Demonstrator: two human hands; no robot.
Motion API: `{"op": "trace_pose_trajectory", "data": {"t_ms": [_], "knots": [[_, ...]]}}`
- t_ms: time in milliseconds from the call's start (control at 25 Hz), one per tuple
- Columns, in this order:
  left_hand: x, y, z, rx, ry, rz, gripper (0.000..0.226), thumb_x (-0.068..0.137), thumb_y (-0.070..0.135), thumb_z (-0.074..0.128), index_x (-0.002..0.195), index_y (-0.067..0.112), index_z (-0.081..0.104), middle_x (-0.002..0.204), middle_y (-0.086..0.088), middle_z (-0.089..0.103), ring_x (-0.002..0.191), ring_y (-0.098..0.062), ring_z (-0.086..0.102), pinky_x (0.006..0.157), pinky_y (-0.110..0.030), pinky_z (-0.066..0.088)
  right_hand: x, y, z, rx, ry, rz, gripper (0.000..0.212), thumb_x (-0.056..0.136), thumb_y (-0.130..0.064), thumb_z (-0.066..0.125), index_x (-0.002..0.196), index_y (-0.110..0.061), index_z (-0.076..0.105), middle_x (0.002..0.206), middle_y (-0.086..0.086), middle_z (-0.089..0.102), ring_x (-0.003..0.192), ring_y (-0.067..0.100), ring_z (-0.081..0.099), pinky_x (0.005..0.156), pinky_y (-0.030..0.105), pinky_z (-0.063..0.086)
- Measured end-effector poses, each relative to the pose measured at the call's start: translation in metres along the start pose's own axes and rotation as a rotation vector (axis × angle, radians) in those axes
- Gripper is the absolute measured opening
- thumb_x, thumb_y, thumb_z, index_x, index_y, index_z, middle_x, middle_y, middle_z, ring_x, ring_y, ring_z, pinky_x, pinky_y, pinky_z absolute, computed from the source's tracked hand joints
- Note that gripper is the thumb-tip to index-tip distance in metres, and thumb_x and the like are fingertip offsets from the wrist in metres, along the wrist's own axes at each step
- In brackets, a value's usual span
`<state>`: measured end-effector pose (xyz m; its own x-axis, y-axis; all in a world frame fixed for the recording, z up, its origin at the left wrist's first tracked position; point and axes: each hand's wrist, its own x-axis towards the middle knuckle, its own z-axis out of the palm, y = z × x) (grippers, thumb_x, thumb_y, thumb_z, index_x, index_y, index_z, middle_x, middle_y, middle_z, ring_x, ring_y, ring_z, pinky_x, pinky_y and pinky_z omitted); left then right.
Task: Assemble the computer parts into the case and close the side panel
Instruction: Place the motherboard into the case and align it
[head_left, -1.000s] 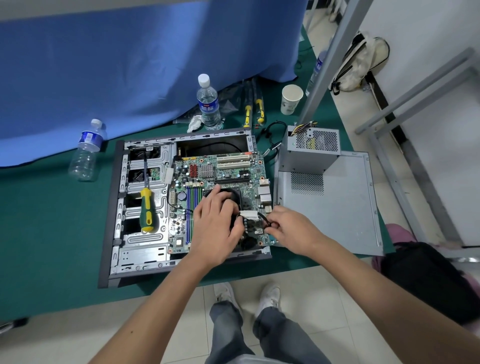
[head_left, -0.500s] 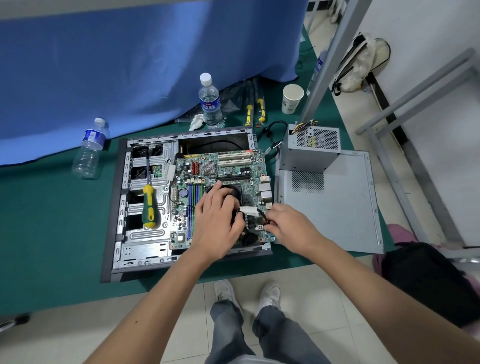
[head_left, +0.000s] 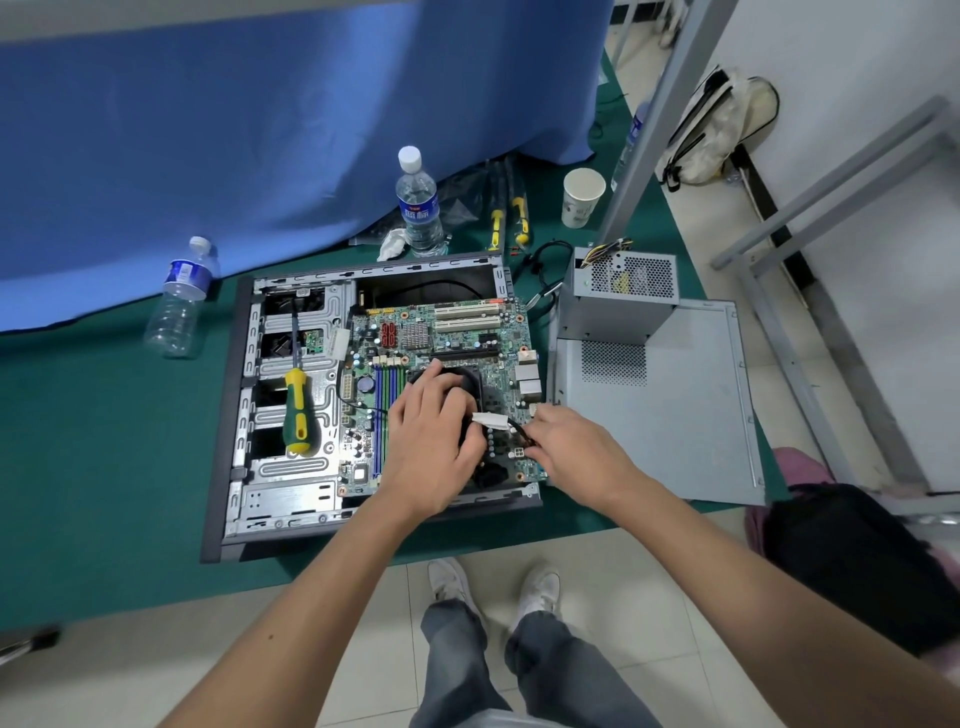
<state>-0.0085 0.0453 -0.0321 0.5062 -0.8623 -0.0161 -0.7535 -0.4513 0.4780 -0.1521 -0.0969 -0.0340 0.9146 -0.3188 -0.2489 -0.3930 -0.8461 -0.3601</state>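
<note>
I am seating the black cooler fan on the motherboard and sorting out its lead, I judge. To do this well I should keep the fan square and still under my left hand, steer the thin black cable clear of the blades, and push its plug straight down onto the header just below my right hand, not at a slant, so no pin bends.

My left hand lies over the fan with fingers curled down around its rim, grasping it. My right hand is nearly closed, its fingertips pinching the black cable just beside the white connector, which sits between my two hands.

The open case lies flat on the tabletop under both hands, board already inside. The side panel lies just to the right of my right hand, off the case, with the power supply standing on its far end. A green and yellow screwdriver rests on the drive bays left of my left hand.
</note>
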Motion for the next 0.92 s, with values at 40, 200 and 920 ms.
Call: {"op": "trace_pose_trajectory", "data": {"t_ms": [40,200,920], "knots": [[-0.0001,-0.0001,-0.0002,0.001,0.001,0.000,0.032,0.090,0.039,0.030,0.103,0.020,0.052,0.137,-0.001,0.048,0.147,-0.018,0.017,0.112,-0.042,0.018,0.0005,-0.0009,-0.0004,-0.014,-0.005,-0.012,0.018,0.099,-0.024,0.054,0.106,-0.010,0.062,0.095,-0.002,0.047,0.095,0.020,0.051,0.077,0.031,0.044],[0.0001,0.0004,-0.0007,-0.002,-0.005,-0.003,0.034,0.090,0.041,0.029,0.103,0.021,0.052,0.138,0.000,0.047,0.147,-0.017,0.017,0.112,-0.040,0.017,0.0021,0.0005,-0.0044,-0.061,-0.038,-0.030,0.017,0.099,-0.023,0.053,0.107,-0.010,0.062,0.101,0.001,0.052,0.097,0.021,0.052,0.078,0.034,0.046],[0.0004,0.0001,-0.0012,-0.012,-0.017,-0.004,0.030,0.091,0.039,0.032,0.103,0.021,0.052,0.138,-0.001,0.046,0.147,-0.017,0.015,0.114,-0.043,0.018,0.0020,0.0014,-0.0071,0.087,0.004,0.099,0.017,0.098,-0.022,0.056,0.107,-0.011,0.065,0.091,-0.005,0.044,0.090,0.018,0.053,0.076,0.028,0.043]]}}
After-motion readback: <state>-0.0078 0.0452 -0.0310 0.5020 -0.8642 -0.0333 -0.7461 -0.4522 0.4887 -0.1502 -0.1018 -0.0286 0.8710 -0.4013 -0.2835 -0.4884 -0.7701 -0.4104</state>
